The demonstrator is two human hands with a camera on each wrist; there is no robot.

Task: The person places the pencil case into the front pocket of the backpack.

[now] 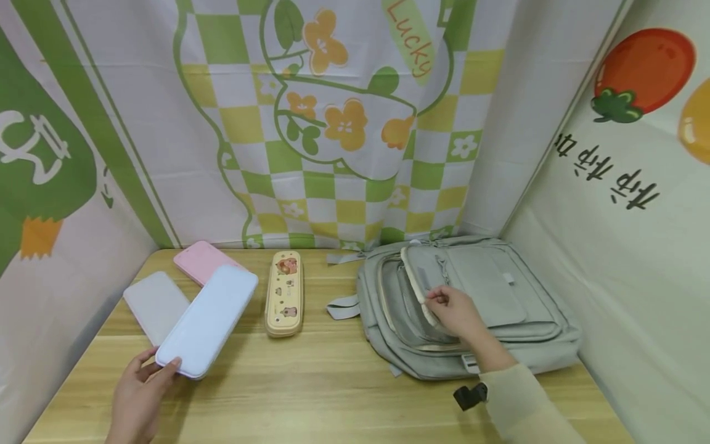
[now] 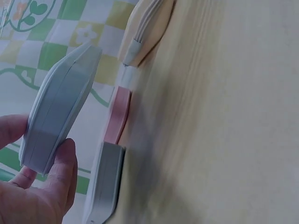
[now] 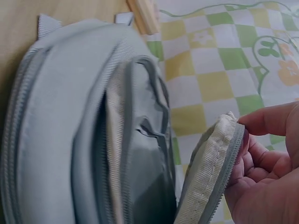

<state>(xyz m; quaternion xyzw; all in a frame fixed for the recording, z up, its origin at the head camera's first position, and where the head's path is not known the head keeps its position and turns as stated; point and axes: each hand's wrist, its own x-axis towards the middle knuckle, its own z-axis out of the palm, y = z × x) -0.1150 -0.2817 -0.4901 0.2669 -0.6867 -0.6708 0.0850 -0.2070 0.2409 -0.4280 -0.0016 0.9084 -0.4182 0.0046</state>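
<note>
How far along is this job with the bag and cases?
Done: the front pocket of the backpack is unzipped, its flap held open by the right hand.
In hand: the light blue case, held off the table by the left hand.
Remaining, probably: packing that, then perhaps the gray case, pink case and yellow case lying on the table.

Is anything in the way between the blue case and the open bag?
The yellow case lies on the table between the blue case and the bag, but the left hand holds the blue case raised, so it could probably pass over.
</note>
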